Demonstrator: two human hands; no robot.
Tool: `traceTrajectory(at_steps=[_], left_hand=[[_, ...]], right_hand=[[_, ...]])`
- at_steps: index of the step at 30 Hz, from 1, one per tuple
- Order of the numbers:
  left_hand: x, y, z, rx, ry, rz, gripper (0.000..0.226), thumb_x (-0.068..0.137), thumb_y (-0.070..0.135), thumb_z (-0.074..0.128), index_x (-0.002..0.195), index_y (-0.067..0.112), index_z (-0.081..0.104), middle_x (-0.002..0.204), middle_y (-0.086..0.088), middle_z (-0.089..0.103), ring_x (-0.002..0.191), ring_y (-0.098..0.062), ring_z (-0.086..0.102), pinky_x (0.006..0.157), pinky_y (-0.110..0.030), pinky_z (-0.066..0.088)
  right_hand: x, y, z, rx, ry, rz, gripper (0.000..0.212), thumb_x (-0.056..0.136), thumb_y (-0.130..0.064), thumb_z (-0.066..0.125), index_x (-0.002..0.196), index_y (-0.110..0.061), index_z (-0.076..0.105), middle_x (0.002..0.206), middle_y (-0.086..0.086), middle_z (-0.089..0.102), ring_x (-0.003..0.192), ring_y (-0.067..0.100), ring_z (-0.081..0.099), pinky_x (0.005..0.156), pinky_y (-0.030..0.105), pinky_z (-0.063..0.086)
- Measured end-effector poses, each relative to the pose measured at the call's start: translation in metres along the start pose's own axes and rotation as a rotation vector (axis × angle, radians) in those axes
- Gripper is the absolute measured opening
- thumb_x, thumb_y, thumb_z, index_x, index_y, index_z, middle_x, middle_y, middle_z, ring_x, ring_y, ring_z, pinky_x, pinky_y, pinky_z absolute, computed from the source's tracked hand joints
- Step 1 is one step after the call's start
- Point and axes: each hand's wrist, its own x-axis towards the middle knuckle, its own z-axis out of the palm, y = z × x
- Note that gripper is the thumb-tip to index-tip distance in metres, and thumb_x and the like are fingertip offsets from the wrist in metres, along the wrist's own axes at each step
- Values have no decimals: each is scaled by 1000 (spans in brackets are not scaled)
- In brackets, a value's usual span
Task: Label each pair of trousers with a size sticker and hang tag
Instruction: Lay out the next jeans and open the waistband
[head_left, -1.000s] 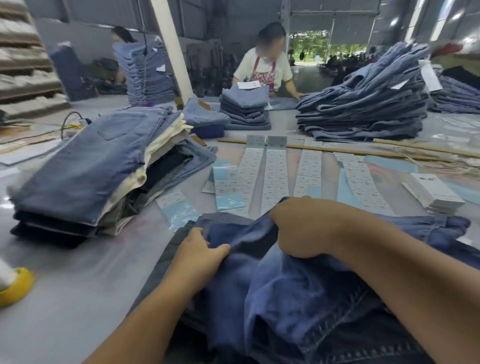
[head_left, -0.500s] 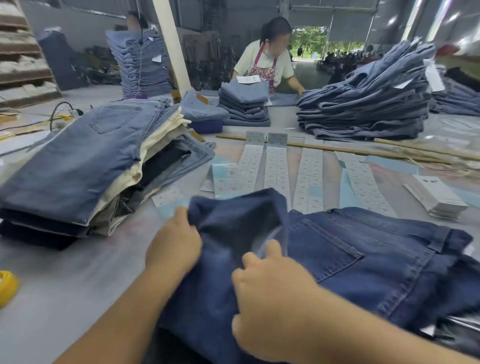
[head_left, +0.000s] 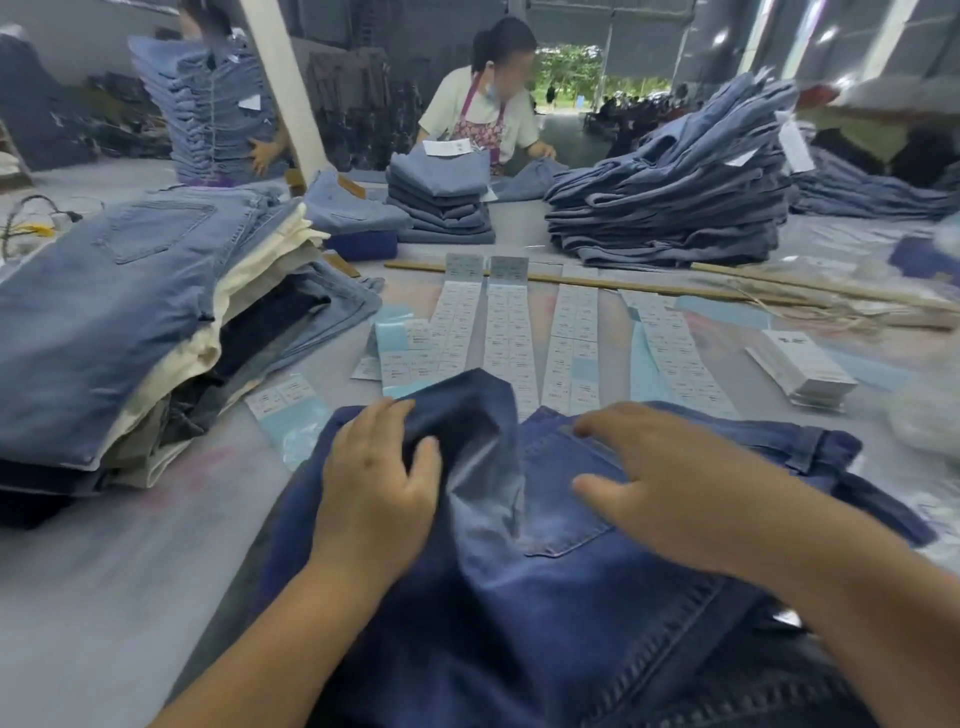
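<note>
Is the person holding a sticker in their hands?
No, the left hand grips a fold of the dark jeans and the right hand rests open on them.

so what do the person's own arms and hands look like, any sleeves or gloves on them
Both arms are bare from the bottom edge of the picture up to the hands, with no sleeve in view. The left hand and the right hand wear no gloves, and no rings, watch or wristband show. The nails look short and plain, though the picture is slightly blurred.
</note>
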Motion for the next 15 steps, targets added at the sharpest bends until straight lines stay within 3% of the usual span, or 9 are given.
traceTrajectory(at_steps=[1,3,6,8,10,13,15], left_hand=[[-4,24,2,-160,2,87,42,90,35,51,127,17,58,129,2,58,122,-18,49,108,-34,35],[-19,71,14,-230,-165,313,40,85,45,48,114,23,64,113,9,63,109,-11,54,100,-29,40],[-46,129,43,57,-530,566,38,86,59,47,97,24,54,104,3,57,100,-20,50,92,-40,43],[-54,154,61,260,-634,518,54,82,70,51,103,21,41,108,-1,45,102,-24,42,92,-43,42],[-54,167,71,344,-637,486,68,78,72,57,115,19,36,114,-3,42,105,-26,40,90,-41,41],[-47,171,77,341,-679,505,71,74,73,58,119,23,36,115,-3,43,105,-25,41,85,-38,41],[-38,170,75,285,-757,420,72,73,80,53,121,28,38,119,0,43,111,-22,40,91,-38,41]], right_hand=[[-5,15,-5,-51,2,80,32,95,-39,49,126,-29,49,133,-9,49,118,15,49,99,34,42],[-15,44,-11,-120,-18,239,31,94,-33,49,124,-27,52,134,-3,52,120,21,50,100,39,42],[-30,84,-15,-159,84,459,33,89,-44,52,119,-29,54,130,2,57,117,27,51,98,41,44],[-38,107,-15,-146,127,582,39,84,-60,52,106,-28,52,118,3,59,107,29,52,90,41,46],[-46,123,-10,-21,137,659,45,81,-65,54,107,-29,49,110,4,58,99,28,52,79,38,44],[-54,134,-1,165,256,636,43,80,-57,64,110,-31,50,101,0,55,88,22,51,71,35,40],[-55,138,1,207,350,618,44,79,-47,70,115,-30,50,101,-2,56,87,20,51,66,32,38]])
